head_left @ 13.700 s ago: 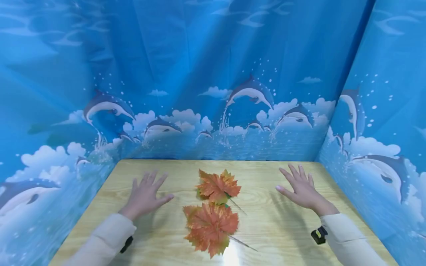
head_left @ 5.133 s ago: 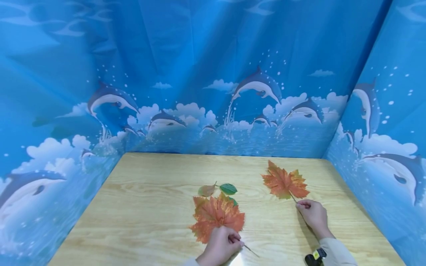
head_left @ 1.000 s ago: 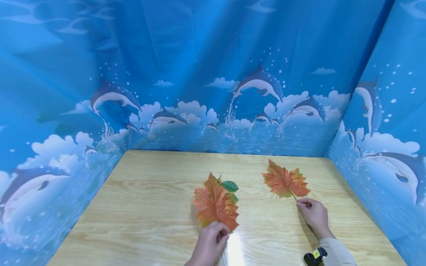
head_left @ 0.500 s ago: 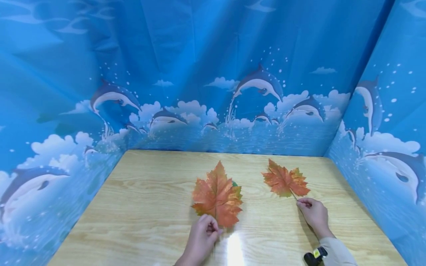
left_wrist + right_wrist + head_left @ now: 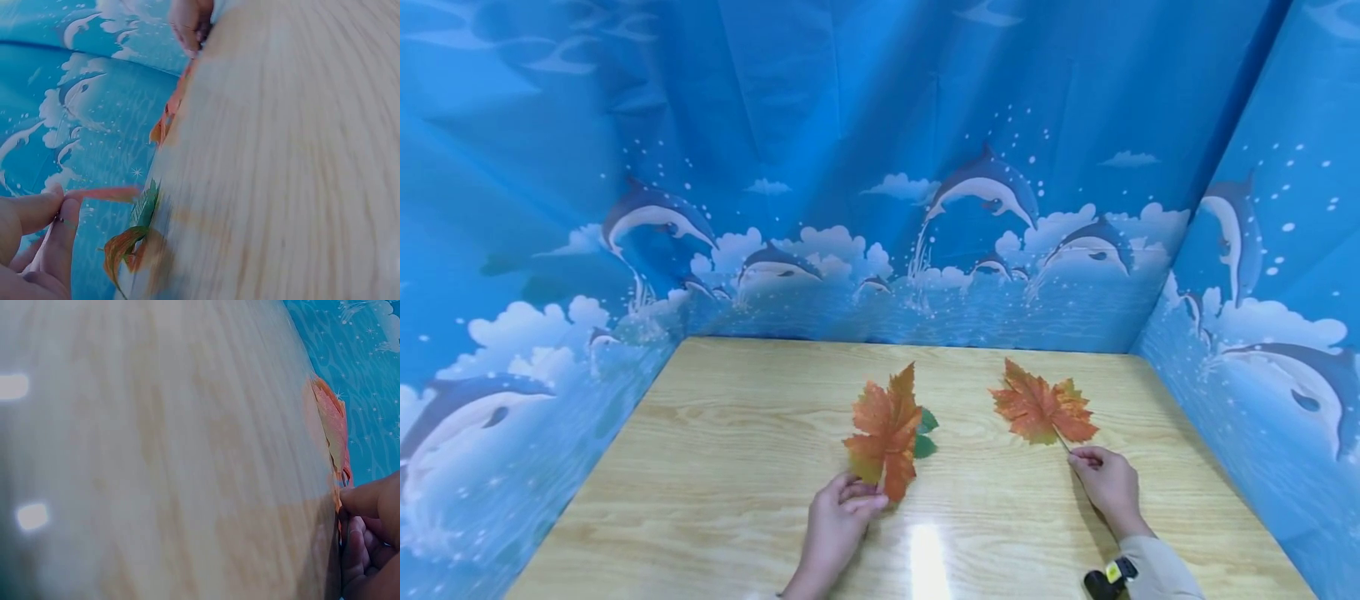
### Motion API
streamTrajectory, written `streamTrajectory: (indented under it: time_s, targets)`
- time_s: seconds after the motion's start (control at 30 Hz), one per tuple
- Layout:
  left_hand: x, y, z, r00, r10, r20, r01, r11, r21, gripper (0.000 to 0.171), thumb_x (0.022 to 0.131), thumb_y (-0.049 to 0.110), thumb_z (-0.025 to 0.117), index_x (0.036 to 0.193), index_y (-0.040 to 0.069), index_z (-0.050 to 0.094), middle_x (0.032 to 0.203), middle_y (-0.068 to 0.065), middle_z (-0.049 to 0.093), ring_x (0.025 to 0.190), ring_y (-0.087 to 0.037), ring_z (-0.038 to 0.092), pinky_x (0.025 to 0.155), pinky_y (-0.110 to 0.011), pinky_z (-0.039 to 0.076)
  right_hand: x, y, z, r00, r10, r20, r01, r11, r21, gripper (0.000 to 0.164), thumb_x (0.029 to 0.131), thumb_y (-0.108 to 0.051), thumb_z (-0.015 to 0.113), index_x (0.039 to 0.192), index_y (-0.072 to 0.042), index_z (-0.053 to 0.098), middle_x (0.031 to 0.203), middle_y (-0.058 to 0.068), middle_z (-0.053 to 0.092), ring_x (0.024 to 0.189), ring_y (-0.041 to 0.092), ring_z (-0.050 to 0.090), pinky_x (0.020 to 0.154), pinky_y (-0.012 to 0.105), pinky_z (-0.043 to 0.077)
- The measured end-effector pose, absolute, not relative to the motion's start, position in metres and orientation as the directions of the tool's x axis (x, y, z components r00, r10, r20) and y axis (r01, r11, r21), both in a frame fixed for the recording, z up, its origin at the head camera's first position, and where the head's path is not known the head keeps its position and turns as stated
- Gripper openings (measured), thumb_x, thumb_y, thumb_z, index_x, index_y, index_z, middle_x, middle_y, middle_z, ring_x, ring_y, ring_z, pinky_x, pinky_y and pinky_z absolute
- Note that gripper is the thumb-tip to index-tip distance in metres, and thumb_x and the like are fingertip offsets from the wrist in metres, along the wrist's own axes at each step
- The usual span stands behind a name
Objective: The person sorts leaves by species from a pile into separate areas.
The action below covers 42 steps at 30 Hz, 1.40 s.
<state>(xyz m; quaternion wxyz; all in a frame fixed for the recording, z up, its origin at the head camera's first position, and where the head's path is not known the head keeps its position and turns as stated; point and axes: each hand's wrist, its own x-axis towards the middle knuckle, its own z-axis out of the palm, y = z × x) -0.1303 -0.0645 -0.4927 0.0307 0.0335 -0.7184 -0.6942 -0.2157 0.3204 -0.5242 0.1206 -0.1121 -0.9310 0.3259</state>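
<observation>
Head: orange leaves [image 5: 887, 427]; jagged, veined, patched yellow-green

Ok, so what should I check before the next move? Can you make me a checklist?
1. Left hand holding the left orange leaf: ok, pinched near its base.
2. Right hand holding the right orange leaf: ok, by its stem.
3. Orange leaves apart: ok, table shows between them.
4. Green leaves fully visible: not ok, partly hidden in the head view.
5. Nothing else behind the left orange leaf: cannot tell.
</observation>
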Motion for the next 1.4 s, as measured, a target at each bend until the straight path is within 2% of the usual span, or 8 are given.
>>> streamTrajectory:
  time_s: [0.13, 0.33, 0.73, 1.0, 1.13, 1.4]
  targets:
    - [-0.133, -0.064, -0.494, -0.991, -0.085, -0.104, -0.093, -0.126, 0.988, 0.033, 0.079, 0.002, 0.075, 0.105, -0.015, 0.062, 0.091, -0.019, 0.071, 0.077, -0.018, 0.071, 0.07, -0.029, 0.056, -0.216, 0.32, -0.526, -0.943, 0.296, 0.151, 0.137, 0.76, -0.635, 0.019, 0.089, -0.014, 0.065, 0.097, 0.002, 0.07, 0.081, 0.01, 0.069, 0.07, 0.017, 0.059, 0.062, 0.029, 0.044]
    - [-0.136, -0.064, -0.494, -0.973, -0.071, -0.219, -0.195, -0.256, 0.947, 0.033, 0.082, 0.003, 0.073, 0.109, -0.013, 0.062, 0.086, -0.014, 0.072, 0.076, -0.018, 0.071, 0.07, -0.029, 0.056, -0.215, 0.321, -0.525, -0.943, 0.29, 0.162, 0.127, 0.765, -0.632, 0.02, 0.089, -0.015, 0.066, 0.097, 0.003, 0.071, 0.081, 0.01, 0.069, 0.07, 0.016, 0.059, 0.062, 0.029, 0.044]
    - [-0.143, -0.056, -0.49, -0.969, -0.055, -0.24, -0.21, -0.323, 0.923, 0.033, 0.086, 0.01, 0.071, 0.111, -0.009, 0.062, 0.09, -0.015, 0.072, 0.075, -0.016, 0.07, 0.071, -0.028, 0.056, -0.212, 0.32, -0.525, -0.947, 0.279, 0.16, 0.116, 0.761, -0.638, 0.021, 0.09, -0.017, 0.066, 0.098, 0.002, 0.071, 0.083, 0.011, 0.07, 0.07, 0.016, 0.06, 0.062, 0.026, 0.044]
    - [-0.163, -0.038, -0.487, -0.963, -0.005, -0.269, -0.247, -0.381, 0.891, 0.032, 0.086, 0.013, 0.071, 0.111, -0.005, 0.063, 0.093, -0.012, 0.071, 0.078, -0.015, 0.069, 0.074, -0.029, 0.056, -0.211, 0.323, -0.521, -0.946, 0.282, 0.158, 0.121, 0.761, -0.637, 0.022, 0.09, -0.017, 0.066, 0.099, 0.003, 0.07, 0.084, 0.012, 0.07, 0.071, 0.018, 0.061, 0.062, 0.028, 0.045]
    - [-0.171, -0.027, -0.484, -0.961, 0.004, -0.277, -0.256, -0.393, 0.883, 0.03, 0.087, 0.01, 0.069, 0.111, -0.006, 0.063, 0.091, -0.011, 0.071, 0.076, -0.015, 0.069, 0.074, -0.029, 0.056, -0.212, 0.321, -0.521, -0.949, 0.278, 0.147, 0.123, 0.759, -0.639, 0.023, 0.09, -0.017, 0.065, 0.099, 0.003, 0.07, 0.085, 0.012, 0.07, 0.072, 0.018, 0.061, 0.062, 0.027, 0.045]
    - [-0.189, 0.014, -0.47, -0.969, 0.007, -0.247, -0.229, -0.391, 0.892, 0.025, 0.087, 0.004, 0.068, 0.107, -0.009, 0.063, 0.09, -0.016, 0.071, 0.073, -0.014, 0.069, 0.071, -0.028, 0.056, -0.214, 0.319, -0.522, -0.943, 0.292, 0.16, 0.124, 0.755, -0.643, 0.021, 0.089, -0.016, 0.066, 0.098, 0.003, 0.071, 0.082, 0.011, 0.069, 0.071, 0.018, 0.061, 0.061, 0.027, 0.044]
